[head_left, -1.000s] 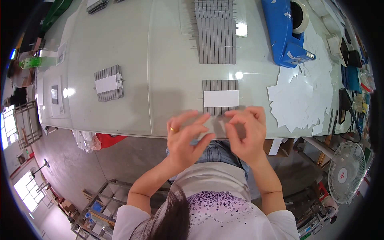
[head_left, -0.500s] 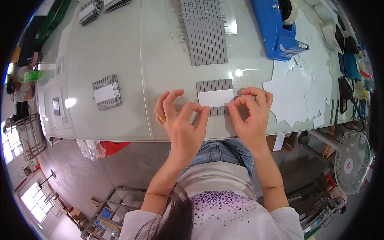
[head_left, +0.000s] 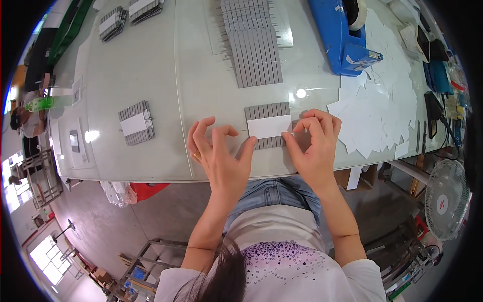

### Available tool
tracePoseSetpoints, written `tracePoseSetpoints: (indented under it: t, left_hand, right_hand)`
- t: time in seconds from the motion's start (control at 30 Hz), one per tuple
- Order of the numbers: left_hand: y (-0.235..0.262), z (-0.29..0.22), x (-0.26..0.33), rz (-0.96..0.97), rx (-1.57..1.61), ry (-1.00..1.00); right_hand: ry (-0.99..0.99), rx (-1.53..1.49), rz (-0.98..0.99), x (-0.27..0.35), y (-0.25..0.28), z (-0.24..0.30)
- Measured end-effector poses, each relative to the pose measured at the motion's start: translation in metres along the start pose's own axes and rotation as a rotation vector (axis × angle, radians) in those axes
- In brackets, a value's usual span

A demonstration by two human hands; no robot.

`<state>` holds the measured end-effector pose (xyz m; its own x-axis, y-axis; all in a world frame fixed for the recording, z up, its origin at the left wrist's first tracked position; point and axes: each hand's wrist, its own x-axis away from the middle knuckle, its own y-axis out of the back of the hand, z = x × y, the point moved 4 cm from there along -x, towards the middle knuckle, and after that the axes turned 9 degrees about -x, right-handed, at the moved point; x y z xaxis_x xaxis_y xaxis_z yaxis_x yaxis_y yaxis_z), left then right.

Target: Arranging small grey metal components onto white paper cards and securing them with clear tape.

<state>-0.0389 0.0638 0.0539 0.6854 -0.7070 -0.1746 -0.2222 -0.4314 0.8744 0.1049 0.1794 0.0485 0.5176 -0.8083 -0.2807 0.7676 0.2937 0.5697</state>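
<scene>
A small bundle of grey strips with a white paper band (head_left: 268, 126) lies flat on the pale table (head_left: 166, 146) near its front edge. My right hand (head_left: 314, 146) presses its fingertips on the bundle's right end. At the bundle's left end my left hand (head_left: 219, 156) has its fingers spread, with the thumb touching the lower left corner. Neither hand lifts the bundle.
A long row of loose grey strips (head_left: 254, 45) lies behind the bundle. A banded bundle (head_left: 136, 123) sits to the left; two more bundles (head_left: 128, 15) lie at the far left. A blue tape dispenser (head_left: 342, 35) and several white paper slips (head_left: 377, 110) are at right, and a fan (head_left: 445, 199) stands below.
The bundle went from being held up between both hands at the table's edge to lying flat on the table. Both hands now press its ends with fingers spread.
</scene>
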Motion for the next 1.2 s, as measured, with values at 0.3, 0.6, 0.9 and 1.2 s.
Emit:
tracePoseSetpoints:
  t: [0.3, 0.6, 0.9, 1.2]
  left_hand:
    - [-0.001, 0.002, 0.001, -0.008, -0.037, 0.02]
    - [-0.003, 0.003, 0.0, -0.019, -0.015, 0.019]
    - [0.0, 0.002, 0.001, 0.015, -0.002, 0.022]
    - [-0.003, -0.003, 0.007, 0.022, -0.011, -0.286]
  right_hand:
    - [-0.033, -0.026, 0.04, 0.001, 0.004, -0.005]
    - [0.114, 0.233, 0.301, 0.041, -0.026, 0.039]
    - [0.016, 0.412, 0.262, 0.042, 0.005, 0.02]
    - [0.042, 0.273, 0.215, 0.042, 0.012, 0.012]
